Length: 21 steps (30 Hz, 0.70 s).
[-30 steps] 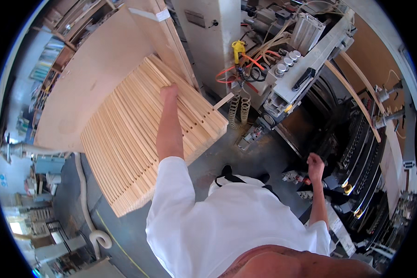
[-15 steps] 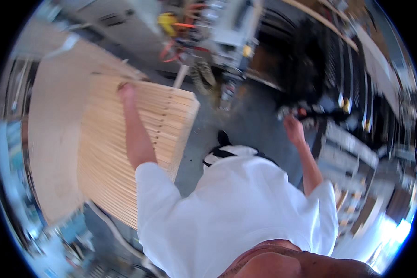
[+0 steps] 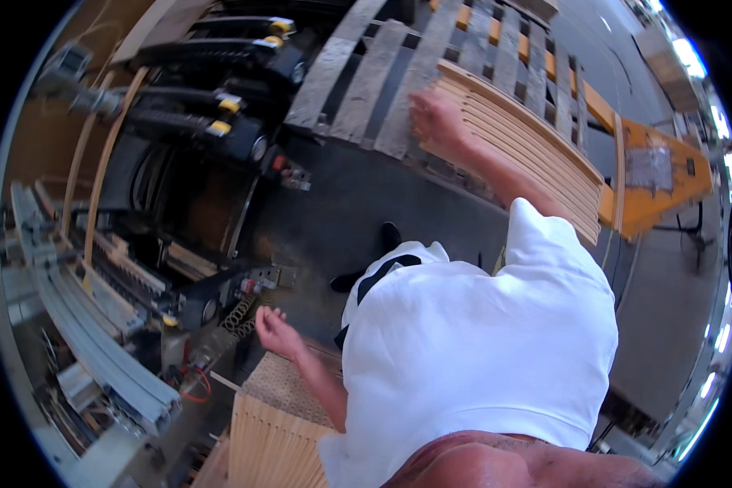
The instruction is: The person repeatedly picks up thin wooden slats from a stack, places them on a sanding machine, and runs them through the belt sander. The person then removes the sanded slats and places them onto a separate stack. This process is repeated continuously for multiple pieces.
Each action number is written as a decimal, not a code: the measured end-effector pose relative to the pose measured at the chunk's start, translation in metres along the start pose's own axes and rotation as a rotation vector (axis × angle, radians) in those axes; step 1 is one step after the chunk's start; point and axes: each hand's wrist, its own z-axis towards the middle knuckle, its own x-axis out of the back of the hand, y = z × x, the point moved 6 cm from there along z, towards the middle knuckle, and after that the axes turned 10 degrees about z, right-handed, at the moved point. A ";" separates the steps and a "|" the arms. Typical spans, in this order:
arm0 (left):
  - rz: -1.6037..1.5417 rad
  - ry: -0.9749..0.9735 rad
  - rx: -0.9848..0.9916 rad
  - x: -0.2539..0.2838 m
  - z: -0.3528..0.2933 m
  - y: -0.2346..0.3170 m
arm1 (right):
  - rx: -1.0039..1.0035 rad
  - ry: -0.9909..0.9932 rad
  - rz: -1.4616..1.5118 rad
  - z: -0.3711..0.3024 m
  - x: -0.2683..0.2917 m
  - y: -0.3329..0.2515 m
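A grey concrete-like floor runs between dark machinery on the left and a slatted wooden pallet at the far centre and right. At the left, metal rails reach toward a coiled hose; the left hand hangs just beside the coil, its grip loosely curled with nothing visible in it, so a wide swing of that arm might snag the hose. Near left, below that hand, sits the near stack of wooden strips; a thin strip juts from its left side and could be knocked by a sleeve or hip in a turn. Right of centre, the far stack of wooden strips lies along the pallet, and the right hand is at its left end. If strips were pulled unevenly there, neighbouring ones could slide or fan out, and bare skin on raw edges risks splinters. The gaps between the pallet's boards could catch a dropped strip, and the yellow pallet jack farther right could trip someone stepping round. As for what is unclear, the near stack is cut off by the lower rim and partly covered by the left forearm and white shirt; the right fingers are blurred, so I cannot tell whether that grip is closed on a strip, and the right forearm covers part of the far stack.
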 end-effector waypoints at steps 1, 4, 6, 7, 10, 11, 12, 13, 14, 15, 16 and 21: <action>0.013 -0.122 -0.003 -0.027 0.000 0.005 | 0.071 0.132 -0.159 -0.001 0.036 0.043; 0.052 -0.327 -0.006 -0.089 0.009 0.008 | -0.188 0.160 -0.651 -0.039 0.133 0.154; 0.039 -0.384 0.030 -0.112 0.011 0.012 | -0.397 0.053 -0.673 -0.064 0.177 0.190; 0.053 -0.420 0.016 -0.125 0.013 0.021 | -0.431 0.062 -0.697 -0.088 0.196 0.219; 0.073 -0.427 -0.073 -0.144 0.023 0.042 | -0.335 0.140 -0.529 -0.129 0.214 0.245; 0.077 -0.433 -0.075 -0.148 0.028 0.047 | -0.463 0.131 -0.511 -0.128 0.212 0.244; 0.207 -0.376 -0.155 -0.153 0.036 0.057 | -0.357 0.103 -0.536 -0.131 0.217 0.253; 0.149 -0.396 -0.210 -0.159 0.046 0.059 | -0.261 0.108 -0.533 -0.126 0.215 0.247; 0.196 -0.364 -0.278 -0.164 0.053 0.075 | -0.212 0.095 -0.480 -0.125 0.215 0.249; 0.227 -0.342 -0.271 -0.168 0.065 0.086 | -0.188 0.083 -0.544 -0.120 0.212 0.241; 0.308 -0.295 -0.391 -0.167 0.079 0.105 | -0.183 0.091 -0.572 -0.108 0.206 0.228; 0.488 -0.099 -0.621 -0.156 0.185 0.159 | -0.158 0.023 -0.408 -0.034 0.173 0.118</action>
